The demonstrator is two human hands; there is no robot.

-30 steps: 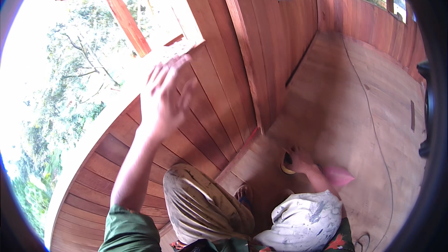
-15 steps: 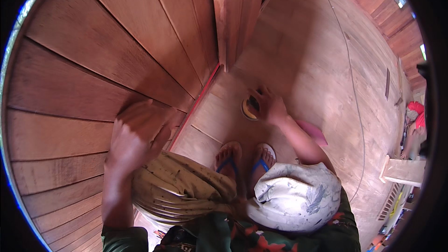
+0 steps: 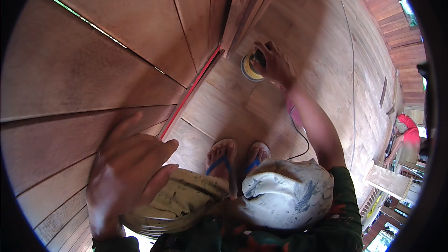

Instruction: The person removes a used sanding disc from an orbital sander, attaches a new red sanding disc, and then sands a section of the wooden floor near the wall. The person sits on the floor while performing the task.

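Observation:
On the wooden floor [image 3: 261, 100], my right hand [image 3: 277, 63] grips the black top of a round yellow-and-black orbital sander [image 3: 249, 71]. A pinkish dust bag [image 3: 294, 109] shows partly behind my right forearm. From there a black cord [image 3: 306, 142] curls back toward my knee. My left hand [image 3: 133, 161], empty with its fingers apart, is over my left knee beside the plank wall [image 3: 70, 84]. Whether its fingertips touch the planks I cannot tell. The underside of the sander is hidden against the floorboards.
A red strip [image 3: 191, 91] runs along the wall's foot to a wooden post [image 3: 238, 14]. My sandalled feet [image 3: 221, 156] stand below the sander. A thin cable [image 3: 351, 56] crosses the floor at right. Another person in red [image 3: 410, 128] crouches near a wooden bench [image 3: 387, 181] at far right.
My right hand and the sander have moved farther away along the floor, toward the post. My left hand has come lower and nearer, and its fingers are spread more. The view has shifted.

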